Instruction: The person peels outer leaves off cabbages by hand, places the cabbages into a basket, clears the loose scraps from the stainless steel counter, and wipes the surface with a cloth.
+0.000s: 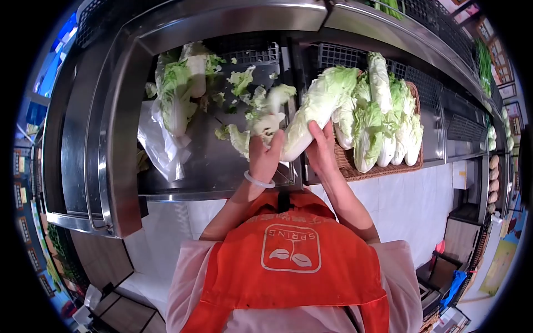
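Note:
A head of napa cabbage [319, 102] lies slantwise between my hands, its leafy end up and to the right and its white base toward me. My right hand [322, 147] is closed around its right side near the base. On the other side my left hand [265, 152], wearing a pale bangle on the wrist, grips some pale cabbage leaves [270, 123]. Those leaves are partly blurred, and the left fingertips are hard to make out. Loose torn leaves [241, 80] are scattered over the metal tray [222, 166] beneath.
A wicker basket [358, 176] on the right holds several napa cabbages [369, 130]. More cabbage [176, 102] lies at the tray's left, beside a clear plastic bag [164, 147]. A raised steel frame [125, 144] borders the left and far sides.

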Action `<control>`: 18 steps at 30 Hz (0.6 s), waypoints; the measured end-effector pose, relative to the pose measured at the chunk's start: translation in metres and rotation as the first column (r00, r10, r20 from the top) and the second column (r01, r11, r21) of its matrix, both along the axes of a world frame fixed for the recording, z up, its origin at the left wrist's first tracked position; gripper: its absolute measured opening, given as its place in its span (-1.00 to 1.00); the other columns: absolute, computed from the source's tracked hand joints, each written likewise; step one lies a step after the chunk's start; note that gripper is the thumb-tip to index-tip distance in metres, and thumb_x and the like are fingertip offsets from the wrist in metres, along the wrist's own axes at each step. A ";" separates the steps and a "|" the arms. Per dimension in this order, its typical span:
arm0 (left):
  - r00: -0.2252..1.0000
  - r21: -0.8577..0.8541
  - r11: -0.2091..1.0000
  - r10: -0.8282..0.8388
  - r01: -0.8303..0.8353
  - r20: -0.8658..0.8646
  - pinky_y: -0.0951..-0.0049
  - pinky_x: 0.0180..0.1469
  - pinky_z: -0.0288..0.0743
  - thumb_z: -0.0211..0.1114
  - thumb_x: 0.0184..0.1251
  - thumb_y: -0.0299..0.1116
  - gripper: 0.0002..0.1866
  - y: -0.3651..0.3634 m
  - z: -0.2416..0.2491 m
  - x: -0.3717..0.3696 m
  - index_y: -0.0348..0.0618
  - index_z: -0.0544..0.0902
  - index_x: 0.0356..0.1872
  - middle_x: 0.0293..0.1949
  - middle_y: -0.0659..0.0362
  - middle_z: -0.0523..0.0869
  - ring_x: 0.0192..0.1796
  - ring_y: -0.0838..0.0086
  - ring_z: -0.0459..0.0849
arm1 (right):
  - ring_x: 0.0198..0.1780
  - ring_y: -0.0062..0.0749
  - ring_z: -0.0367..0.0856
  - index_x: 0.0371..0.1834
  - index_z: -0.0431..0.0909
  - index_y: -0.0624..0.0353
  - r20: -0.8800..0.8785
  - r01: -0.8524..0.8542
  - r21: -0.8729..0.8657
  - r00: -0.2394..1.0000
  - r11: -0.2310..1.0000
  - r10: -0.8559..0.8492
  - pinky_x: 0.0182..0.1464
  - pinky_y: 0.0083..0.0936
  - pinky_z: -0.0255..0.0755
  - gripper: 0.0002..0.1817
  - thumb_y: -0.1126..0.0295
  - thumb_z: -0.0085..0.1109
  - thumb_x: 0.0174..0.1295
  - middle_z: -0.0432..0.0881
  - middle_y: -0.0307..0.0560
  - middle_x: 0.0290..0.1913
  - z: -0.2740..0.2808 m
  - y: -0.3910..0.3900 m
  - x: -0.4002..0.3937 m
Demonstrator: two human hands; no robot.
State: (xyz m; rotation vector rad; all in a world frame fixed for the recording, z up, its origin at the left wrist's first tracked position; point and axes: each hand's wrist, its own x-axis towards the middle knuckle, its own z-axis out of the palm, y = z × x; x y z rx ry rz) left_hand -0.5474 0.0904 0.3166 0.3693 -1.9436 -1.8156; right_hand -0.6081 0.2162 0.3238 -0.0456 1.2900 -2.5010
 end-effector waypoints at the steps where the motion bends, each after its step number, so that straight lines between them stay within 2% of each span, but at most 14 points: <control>1: 0.997 0.114 0.992 0.059 -0.052 -0.053 0.38 -0.02 0.42 0.16 0.25 -0.42 -0.68 0.007 -0.006 -0.004 -0.31 0.46 0.01 -0.13 0.01 0.61 -0.09 0.23 0.59 | 0.16 -0.33 0.37 0.31 0.10 0.17 -0.038 0.081 0.022 0.996 0.996 -0.081 0.23 -0.33 0.26 -0.41 0.30 0.10 0.27 0.36 -0.09 0.17 -0.004 0.004 -0.003; 3: 0.976 0.297 0.945 0.182 -0.141 -0.118 0.40 -0.04 0.45 0.05 0.34 -0.42 -0.74 0.020 -0.016 -0.011 -0.32 0.49 -0.03 -0.12 0.05 0.61 -0.13 0.41 0.61 | 0.16 -0.34 0.37 0.31 0.11 0.17 -0.030 0.124 -0.010 0.992 0.992 -0.124 0.23 -0.34 0.26 -0.41 0.29 0.10 0.27 0.36 -0.09 0.16 -0.003 0.016 -0.006; 6: 0.952 0.692 0.712 0.280 -0.119 -0.124 0.31 -0.08 0.50 0.01 0.36 -0.38 -0.79 0.041 -0.009 -0.022 -0.32 0.49 -0.16 -0.18 0.03 0.60 -0.17 0.37 0.61 | 0.17 -0.34 0.37 0.30 0.13 0.15 -0.018 0.179 -0.054 0.983 0.982 -0.180 0.23 -0.33 0.26 -0.42 0.25 0.11 0.27 0.38 -0.08 0.16 0.005 0.031 -0.014; 8: 0.913 0.466 0.856 0.353 -0.227 -0.204 0.37 -0.29 0.52 0.03 0.30 -0.32 -0.81 0.037 -0.032 -0.034 -0.24 0.48 -0.39 -0.43 0.07 0.58 -0.39 0.38 0.59 | 0.18 -0.33 0.37 0.30 0.13 0.14 0.014 0.235 -0.086 0.972 0.968 -0.234 0.24 -0.32 0.25 -0.41 0.23 0.11 0.27 0.38 -0.08 0.16 0.009 0.044 -0.023; 9: 0.922 0.671 0.687 0.386 -0.279 -0.012 0.42 -0.35 0.48 0.06 0.24 -0.33 -0.82 0.028 -0.029 -0.033 -0.23 0.52 -0.40 -0.48 0.07 0.58 -0.42 0.41 0.57 | 0.20 -0.32 0.35 0.32 0.12 0.13 0.014 0.274 -0.140 0.961 0.951 -0.275 0.26 -0.32 0.24 -0.39 0.18 0.10 0.27 0.35 -0.11 0.20 0.009 0.053 -0.031; 10: 0.942 0.798 0.561 0.335 -0.219 0.023 0.42 -0.40 0.46 0.04 0.23 -0.32 -0.80 0.010 -0.054 -0.032 -0.21 0.55 -0.45 -0.50 0.09 0.58 -0.46 0.41 0.55 | 0.21 -0.33 0.33 0.33 0.10 0.12 0.015 0.344 -0.158 0.938 0.926 -0.346 0.27 -0.31 0.22 -0.36 0.15 0.10 0.27 0.33 -0.13 0.22 0.011 0.065 -0.042; 11: 0.955 0.911 0.366 0.285 -0.190 0.085 0.38 -0.40 0.48 0.05 0.20 -0.30 -0.79 -0.012 -0.072 -0.029 -0.16 0.57 -0.51 -0.51 0.11 0.60 -0.45 0.38 0.58 | 0.23 -0.34 0.32 0.34 0.10 0.11 -0.017 0.353 -0.149 0.933 0.924 -0.360 0.28 -0.32 0.20 -0.35 0.15 0.11 0.26 0.33 -0.14 0.22 0.016 0.084 -0.056; 12: 0.978 0.795 0.580 0.193 -0.179 0.079 0.32 -0.35 0.49 0.07 0.17 -0.30 -0.82 -0.027 -0.089 -0.021 -0.15 0.58 -0.41 -0.45 0.09 0.61 -0.39 0.33 0.59 | 0.24 -0.34 0.30 0.34 0.09 0.11 -0.047 0.362 -0.142 0.927 0.921 -0.372 0.29 -0.33 0.19 -0.34 0.14 0.11 0.26 0.32 -0.15 0.23 0.024 0.106 -0.069; 13: 0.950 -0.015 0.996 0.091 -0.091 0.299 0.26 -0.31 0.50 0.09 0.15 -0.30 -0.81 -0.044 -0.104 -0.007 -0.14 0.58 -0.30 -0.39 0.08 0.62 -0.32 0.28 0.61 | 0.21 -0.32 0.34 0.37 0.02 0.19 -0.108 0.383 -0.136 0.911 0.914 -0.398 0.26 -0.35 0.25 -0.28 0.23 0.16 0.24 0.30 -0.04 0.25 0.032 0.129 -0.083; 14: 0.864 -0.672 0.727 0.241 0.141 0.441 0.20 -0.27 0.50 0.10 0.13 -0.30 -0.75 -0.062 -0.106 0.004 -0.13 0.59 -0.20 -0.33 0.06 0.63 -0.26 0.22 0.62 | 0.21 -0.30 0.35 0.37 0.01 0.20 -0.162 0.398 0.004 0.906 0.918 -0.392 0.25 -0.34 0.26 -0.24 0.21 0.19 0.21 0.30 0.01 0.25 0.043 0.152 -0.099; 15: 0.832 -0.857 0.475 0.379 0.201 0.406 0.15 -0.22 0.51 0.12 0.11 -0.30 -0.67 -0.071 -0.105 0.011 -0.13 0.59 -0.09 -0.27 0.05 0.64 -0.20 0.17 0.63 | 0.21 -0.27 0.35 0.38 -0.01 0.22 -0.205 0.404 0.142 0.905 0.904 -0.372 0.25 -0.33 0.28 -0.20 0.19 0.22 0.17 0.29 0.05 0.26 0.055 0.177 -0.114; 16: 0.850 -0.551 0.834 0.279 0.016 0.447 0.14 -0.17 0.50 0.12 0.12 -0.28 -0.67 -0.076 -0.110 0.006 -0.14 0.59 -0.09 -0.24 0.00 0.64 -0.15 0.16 0.62 | 0.21 -0.25 0.36 0.38 -0.02 0.23 -0.238 0.397 0.277 0.911 0.875 -0.338 0.24 -0.32 0.29 -0.16 0.17 0.25 0.14 0.29 0.10 0.26 0.063 0.203 -0.131; 17: 0.884 -0.126 0.966 0.258 -0.226 0.390 0.12 -0.12 0.49 0.11 0.14 -0.27 -0.67 -0.081 -0.114 0.000 -0.16 0.59 -0.10 -0.21 -0.05 0.64 -0.11 0.15 0.61 | 0.19 -0.20 0.39 0.38 -0.01 0.25 -0.331 0.472 0.410 0.874 0.781 -0.355 0.23 -0.30 0.32 -0.11 0.12 0.29 0.08 0.30 0.15 0.25 0.061 0.229 -0.150; 18: 0.911 0.355 0.866 0.227 -0.351 0.345 0.11 -0.07 0.47 0.11 0.16 -0.25 -0.67 -0.088 -0.120 -0.004 -0.18 0.59 -0.10 -0.18 -0.10 0.63 -0.07 0.13 0.60 | 0.17 -0.16 0.42 0.37 0.00 0.27 -0.420 0.538 0.521 0.837 0.663 -0.350 0.21 -0.29 0.34 -0.05 0.06 0.33 0.02 0.31 0.21 0.24 0.055 0.255 -0.171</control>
